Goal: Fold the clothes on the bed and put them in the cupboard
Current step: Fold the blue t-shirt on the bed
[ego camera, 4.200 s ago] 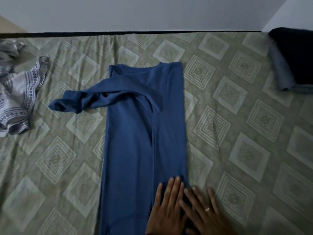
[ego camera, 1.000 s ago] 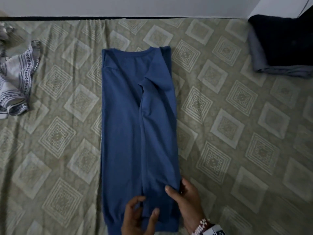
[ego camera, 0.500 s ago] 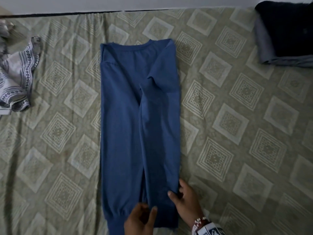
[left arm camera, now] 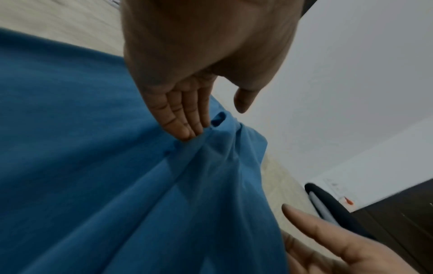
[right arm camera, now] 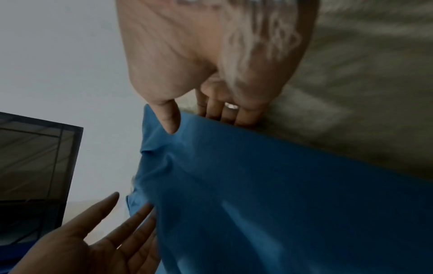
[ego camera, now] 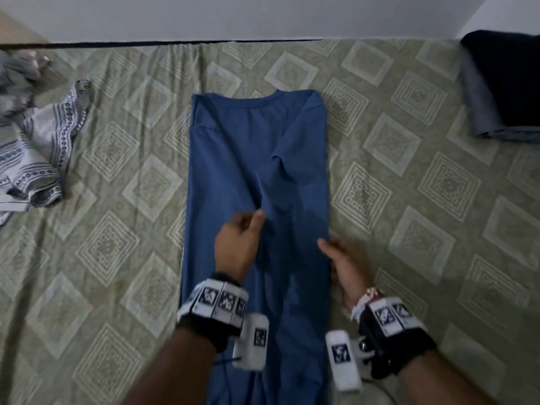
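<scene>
A blue long-sleeved shirt point(ego camera: 257, 176) lies on the bed point(ego camera: 415, 217), folded lengthwise into a narrow strip with the collar at the far end. My left hand point(ego camera: 238, 241) is over its middle. The straight fingers point(left arm camera: 185, 122) press on the sleeve's fold line, and the thumb stands apart. My right hand point(ego camera: 342, 258) is at the strip's right edge. Its thumb point(right arm camera: 168, 120) lies on top of the cloth point(right arm camera: 269, 185), and the fingers point(right arm camera: 225, 111) go behind the edge, pinching it.
A crumpled white garment with a dark pattern point(ego camera: 38, 147) lies at the bed's left. A dark folded pile point(ego camera: 502, 83) sits at the far right corner. A wall runs along the far edge. A dark cupboard point(left arm camera: 403, 222) shows in the left wrist view.
Both hands have slid from the shirt's near hem up to its middle. The left hand now presses flat on the fold line. The shirt lies as before.
</scene>
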